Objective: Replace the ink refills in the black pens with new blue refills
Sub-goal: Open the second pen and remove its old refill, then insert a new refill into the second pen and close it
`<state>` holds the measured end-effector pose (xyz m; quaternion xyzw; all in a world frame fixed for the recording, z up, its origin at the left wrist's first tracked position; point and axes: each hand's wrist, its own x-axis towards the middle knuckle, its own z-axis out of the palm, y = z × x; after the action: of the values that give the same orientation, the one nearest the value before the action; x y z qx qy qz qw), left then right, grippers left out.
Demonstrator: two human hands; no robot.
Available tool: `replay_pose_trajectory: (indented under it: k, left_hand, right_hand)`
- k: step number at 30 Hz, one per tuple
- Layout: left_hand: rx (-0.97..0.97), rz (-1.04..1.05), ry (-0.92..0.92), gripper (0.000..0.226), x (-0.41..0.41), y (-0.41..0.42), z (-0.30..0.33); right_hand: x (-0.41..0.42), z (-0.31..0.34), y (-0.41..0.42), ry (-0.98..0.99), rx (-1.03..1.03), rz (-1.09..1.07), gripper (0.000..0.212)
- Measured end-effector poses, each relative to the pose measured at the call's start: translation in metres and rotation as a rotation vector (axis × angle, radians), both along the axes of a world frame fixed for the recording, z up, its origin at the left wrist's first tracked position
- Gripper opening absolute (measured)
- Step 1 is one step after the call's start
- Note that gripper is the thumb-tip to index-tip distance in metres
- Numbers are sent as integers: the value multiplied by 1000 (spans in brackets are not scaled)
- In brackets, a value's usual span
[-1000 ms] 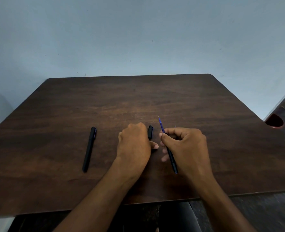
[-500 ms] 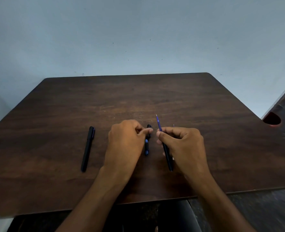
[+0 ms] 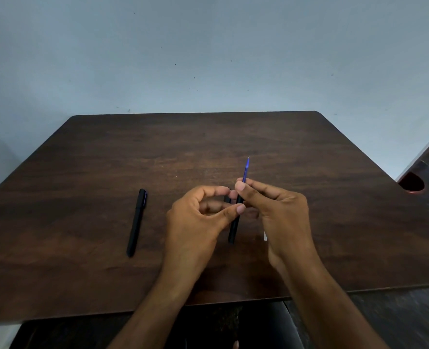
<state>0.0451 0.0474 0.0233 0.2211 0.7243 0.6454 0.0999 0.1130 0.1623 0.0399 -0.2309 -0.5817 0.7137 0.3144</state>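
From my remote feed, the head camera looked down on a dark wooden table (image 3: 309, 172) set against a pale blue-grey wall (image 3: 208, 46). Both bare hands met over the middle of the table. The right hand (image 3: 281, 215) had its grip pinched, thumb and forefinger, around the upper part of a black pen barrel (image 3: 233, 227), which slanted down toward the near edge. A blue refill (image 3: 246, 170) stood out of the barrel's top, its fine tip pointing away toward the wall. The left hand (image 3: 195, 220) had its fingers curled, with thumb and forefinger closing on the same barrel just below the right hand's pinch; a small dark piece (image 3: 227, 199) showed behind the left fingertips, and I could not tell whether it was a cap or whether the hand touched it. The lower end of the barrel hung free above the table between the two wrists. A second black pen (image 3: 137, 222), capped and with a hint of blue at its clip, lay flat on the table well to the left of the hands, untouched. A small pale sliver (image 3: 265, 236) showed beside the right palm; I could not make out what it was. At the far right edge, a reddish rounded cutout (image 3: 412, 183) showed in a neighbouring dark surface.
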Motion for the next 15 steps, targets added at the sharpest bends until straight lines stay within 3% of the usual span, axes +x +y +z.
replay_pose_trajectory:
  k: [15]
  left_hand:
    - [-12, -70, -37, 36, -9, -4, 6]
  right_hand:
    - [-4, 6, 15, -125, 84, 13, 8]
